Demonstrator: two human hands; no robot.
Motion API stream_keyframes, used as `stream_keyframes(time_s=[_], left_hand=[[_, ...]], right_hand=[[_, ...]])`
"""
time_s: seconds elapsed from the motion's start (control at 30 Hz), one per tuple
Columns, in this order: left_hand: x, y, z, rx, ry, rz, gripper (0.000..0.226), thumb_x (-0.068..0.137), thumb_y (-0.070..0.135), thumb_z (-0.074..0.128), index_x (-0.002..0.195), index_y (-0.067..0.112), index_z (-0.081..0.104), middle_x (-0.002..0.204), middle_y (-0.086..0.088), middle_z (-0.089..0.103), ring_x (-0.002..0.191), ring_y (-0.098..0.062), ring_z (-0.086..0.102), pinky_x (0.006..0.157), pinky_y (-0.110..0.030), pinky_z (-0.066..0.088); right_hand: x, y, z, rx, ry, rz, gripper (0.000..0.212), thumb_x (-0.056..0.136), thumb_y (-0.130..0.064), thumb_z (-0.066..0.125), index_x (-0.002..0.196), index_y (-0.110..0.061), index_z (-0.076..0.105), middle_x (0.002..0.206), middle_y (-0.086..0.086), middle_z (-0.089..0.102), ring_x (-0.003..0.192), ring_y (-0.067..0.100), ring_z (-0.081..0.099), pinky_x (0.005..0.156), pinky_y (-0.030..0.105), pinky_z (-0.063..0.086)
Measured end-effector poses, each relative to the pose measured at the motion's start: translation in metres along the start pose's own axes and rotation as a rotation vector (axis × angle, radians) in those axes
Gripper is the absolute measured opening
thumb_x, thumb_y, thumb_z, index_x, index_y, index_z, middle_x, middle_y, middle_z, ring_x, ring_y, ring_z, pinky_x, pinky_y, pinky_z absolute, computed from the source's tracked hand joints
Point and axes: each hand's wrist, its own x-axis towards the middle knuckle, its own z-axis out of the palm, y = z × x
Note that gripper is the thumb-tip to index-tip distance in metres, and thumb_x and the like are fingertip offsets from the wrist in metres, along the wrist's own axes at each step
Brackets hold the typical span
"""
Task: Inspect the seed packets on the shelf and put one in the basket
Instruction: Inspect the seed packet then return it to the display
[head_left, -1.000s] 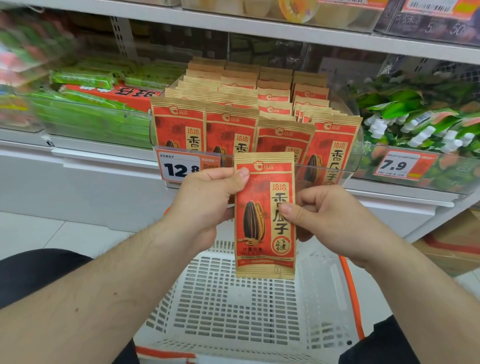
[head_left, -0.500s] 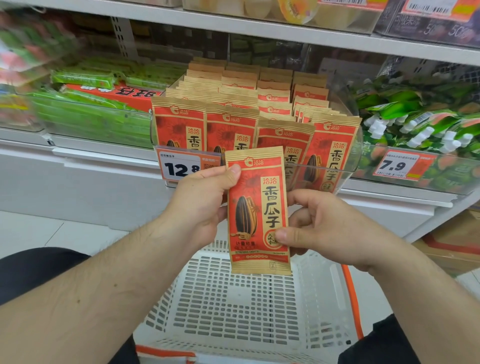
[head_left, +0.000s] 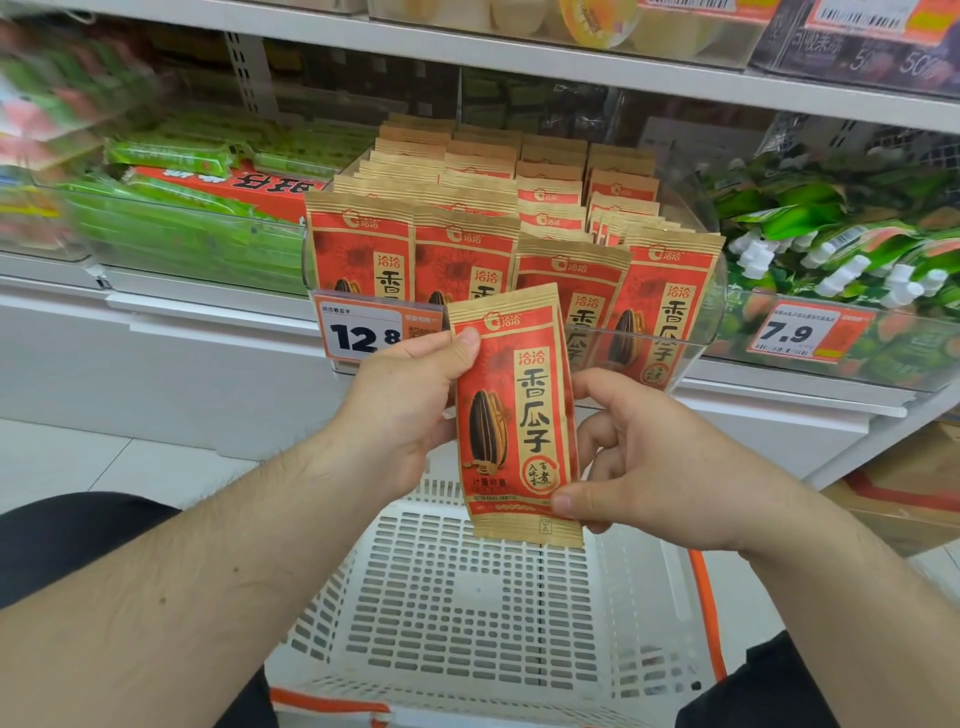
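Observation:
A red and tan sunflower seed packet is upright in front of the shelf, tilted slightly left, above the white basket. My left hand pinches its upper left edge, thumb on the front. My right hand pinches its lower right corner, thumb on the front and fingers behind. Several matching packets stand in rows in a clear bin on the shelf behind it.
A price tag reading 12.8 hangs on the bin's front. Green snack packs fill the bin to the left and green pouches the bin to the right, with a 7.9 tag. The basket has an orange handle.
The packet has tipped to the left and shifted slightly left. My right thumb slid from its middle right edge down to the lower right corner.

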Motion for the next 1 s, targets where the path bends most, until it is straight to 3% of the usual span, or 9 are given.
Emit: stream_keyframes(time_s=[0.1,0.17,0.33,0.43,0.57,0.63,0.73,0.9,1.0], left_hand=[[0.001,-0.005,0.001,0.149,0.066,0.057,0.022,0.096,0.027,0.065,0.113,0.013,0.064,0.104,-0.005,0.075,0.085,-0.015,0.073,0.061,-0.033,0.061],[0.0,-0.009,0.004,0.195,0.103,0.1,0.024,0.094,0.027,0.068,0.102,0.011,0.052,0.104,-0.009,0.07,0.082,-0.016,0.071,0.066,-0.041,0.063],[-0.014,-0.01,0.013,0.197,-0.126,0.116,0.04,0.073,0.043,0.077,0.079,0.016,0.047,0.082,-0.01,0.063,0.08,-0.022,0.064,0.089,-0.055,0.055],[-0.013,-0.012,0.01,0.114,-0.197,0.077,0.037,0.071,0.032,0.079,0.072,0.018,0.044,0.083,-0.012,0.057,0.079,-0.023,0.066,0.08,-0.046,0.056],[-0.009,-0.012,0.008,0.157,-0.239,0.105,0.031,0.082,0.01,0.075,0.072,0.016,0.046,0.078,-0.011,0.056,0.079,-0.027,0.062,0.069,-0.036,0.052],[-0.01,-0.013,0.008,0.204,-0.295,0.113,0.03,0.081,0.005,0.075,0.073,0.014,0.048,0.07,-0.005,0.059,0.068,-0.022,0.061,0.066,-0.032,0.052],[-0.013,-0.016,0.009,0.269,-0.381,0.107,0.027,0.082,0.002,0.074,0.075,0.012,0.05,0.068,-0.002,0.063,0.064,-0.018,0.06,0.067,-0.03,0.051],[-0.014,-0.016,0.009,0.236,-0.438,0.05,0.023,0.078,0.014,0.076,0.081,0.011,0.053,0.088,-0.023,0.062,0.084,-0.032,0.061,0.074,-0.036,0.047],[-0.015,-0.016,0.01,0.168,-0.455,0.009,0.023,0.08,0.017,0.072,0.095,0.009,0.057,0.089,-0.021,0.065,0.088,-0.033,0.063,0.077,-0.04,0.048]], right_hand=[[-0.002,-0.001,0.002,-0.097,0.039,-0.006,0.062,0.073,-0.007,0.086,0.117,-0.037,0.053,0.076,0.007,0.068,0.063,0.022,0.071,0.064,0.049,0.06],[-0.003,-0.003,0.003,-0.14,0.049,-0.004,0.06,0.072,-0.011,0.086,0.114,-0.038,0.053,0.075,0.004,0.068,0.062,0.018,0.07,0.062,0.047,0.059],[-0.003,-0.005,0.009,-0.258,0.062,0.007,0.062,0.068,-0.025,0.087,0.114,-0.039,0.049,0.072,-0.003,0.07,0.06,0.01,0.067,0.063,0.045,0.059],[-0.004,-0.005,0.014,-0.269,0.038,-0.013,0.059,0.071,-0.033,0.086,0.116,-0.039,0.049,0.071,-0.005,0.07,0.061,0.01,0.067,0.065,0.045,0.059],[-0.003,-0.004,0.011,-0.049,0.091,-0.054,0.012,0.089,-0.04,0.065,0.097,-0.032,0.063,0.068,0.002,0.07,0.054,0.014,0.068,0.057,0.041,0.058],[-0.001,-0.003,0.009,0.003,0.196,-0.067,0.024,0.096,-0.041,0.055,0.079,-0.027,0.066,0.064,0.003,0.069,0.047,0.015,0.063,0.051,0.034,0.052],[0.001,-0.003,0.01,0.04,0.258,-0.052,0.033,0.099,-0.034,0.051,0.07,-0.022,0.063,0.06,0.003,0.068,0.043,0.016,0.055,0.048,0.033,0.047],[0.004,-0.001,0.012,0.019,0.255,-0.021,0.034,0.1,-0.021,0.047,0.068,-0.014,0.057,0.06,0.002,0.068,0.043,0.014,0.053,0.046,0.03,0.044],[0.004,-0.003,0.011,0.093,0.247,-0.023,0.036,0.103,-0.016,0.045,0.068,-0.013,0.055,0.057,0.002,0.065,0.04,0.014,0.053,0.044,0.024,0.042]])
